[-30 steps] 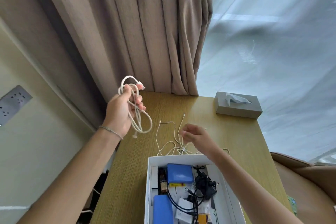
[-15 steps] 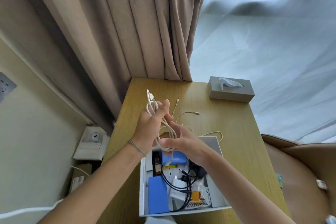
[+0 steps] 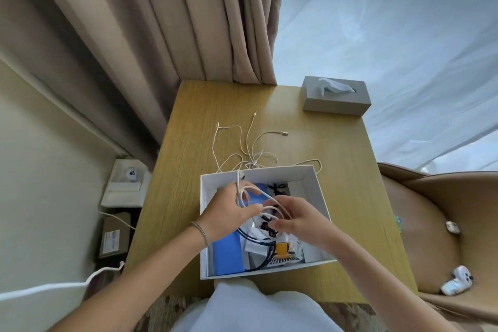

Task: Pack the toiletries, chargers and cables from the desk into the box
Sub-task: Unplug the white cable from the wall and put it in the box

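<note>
- The wooden desk (image 3: pixel 336 170) fills the middle of the head view, its far edge against the beige curtain (image 3: pixel 167 21); a grey tissue box (image 3: pixel 335 97) stands at the far right corner.
- The white box (image 3: pixel 310 178) sits open at the near edge of the desk. One second ago only its far end showed at the bottom of the view; now all four walls are visible.
- Inside the box lie a blue pouch (image 3: pixel 227 255) at the near left, a dark cable (image 3: pixel 258 240) curving across the middle, and a yellow-printed packet (image 3: pixel 283 252).
- The left hand (image 3: pixel 229 213), raised high beside the curtain a second ago, has come down over the box. Its fingers are curled round the looped white cable (image 3: pixel 252 194).
- The right hand (image 3: pixel 299 219), which a second ago was at the loose cables beyond the box, is now over the box just beside the left hand. Its fingertips pinch the other side of the same loops.
- The coiled cable hangs between the two hands above the box's contents; whether it touches them cannot be told.
- A tangle of thin white cables (image 3: pixel 250 148) lies on the desk just beyond the box's far wall, with three plug ends spread toward the curtain.
</note>
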Motion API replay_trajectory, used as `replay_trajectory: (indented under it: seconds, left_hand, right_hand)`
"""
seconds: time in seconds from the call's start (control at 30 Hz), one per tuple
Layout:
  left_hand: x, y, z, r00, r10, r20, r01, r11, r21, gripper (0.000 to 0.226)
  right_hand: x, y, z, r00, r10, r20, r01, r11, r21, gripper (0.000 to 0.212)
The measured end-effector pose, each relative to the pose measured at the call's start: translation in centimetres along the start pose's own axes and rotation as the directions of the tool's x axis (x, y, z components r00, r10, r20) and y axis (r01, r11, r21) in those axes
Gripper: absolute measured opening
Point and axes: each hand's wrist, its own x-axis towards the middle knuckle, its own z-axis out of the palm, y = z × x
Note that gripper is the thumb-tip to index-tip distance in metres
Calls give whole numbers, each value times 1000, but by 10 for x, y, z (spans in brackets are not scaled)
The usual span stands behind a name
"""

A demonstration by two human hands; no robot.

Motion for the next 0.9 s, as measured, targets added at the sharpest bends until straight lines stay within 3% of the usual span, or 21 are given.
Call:
replay_trajectory:
  seconds: [0.1,0.27,0.4,0.53,0.63,0.77,0.9]
  left_hand:
    - [-8,-19,8,995,-94,-14,94,996,-4,37]
    - [-15,-46,21,992,-124,0,116,927,356,37]
    - [-20,-52,20,976,-211,59,129,773,621,42]
    - [-21,-43,22,970,-223,102,14,466,885,59]
    - [-15,-30,21,965,-233,120,-37,333,942,64]
    - [-3,-6,9,980,-184,75,-28,251,968,64]
    - [14,17,-5,996,-87,19,4,263,965,58]
  right_hand:
    - [-2,11,3,999,45,-28,-48,990,-131,25]
    - [-4,26,12,998,63,18,-49,900,-433,15]
    - [-5,36,23,995,99,-1,-83,825,-558,56]
    - [-4,43,29,999,42,-34,-54,808,-587,69]
    - [-2,44,24,999,18,-28,-31,807,-590,77]
    - [-1,32,5,999,-19,-43,-9,826,-564,86]
    - [8,13,-21,982,-104,-156,14,871,-492,59]
